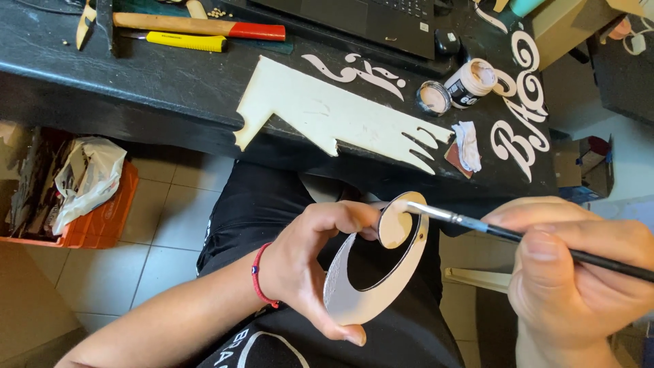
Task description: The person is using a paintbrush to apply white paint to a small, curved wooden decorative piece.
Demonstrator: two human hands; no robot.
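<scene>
My left hand (pixel 310 262) grips a thin wooden cutout shaped like a ring or crescent (pixel 392 276), held over my lap below the table edge. The piece is partly coated in pale paint. My right hand (pixel 572 272) pinches a black-handled paintbrush (pixel 477 225). Its bristle tip rests on the upper inner part of the cutout. An open jar of pale paint (pixel 470 82) lies on its side on the black table (pixel 170 82), with its lid (pixel 433 97) beside it.
A large jagged wooden offcut (pixel 327 112) overhangs the table edge. White cutout letters (pixel 524 102) lie at the right, a rag (pixel 467 145) near them. A hammer (pixel 197 27), yellow tool (pixel 185 42) and laptop (pixel 368 20) sit further back. An orange crate (pixel 102 218) stands on the tiled floor.
</scene>
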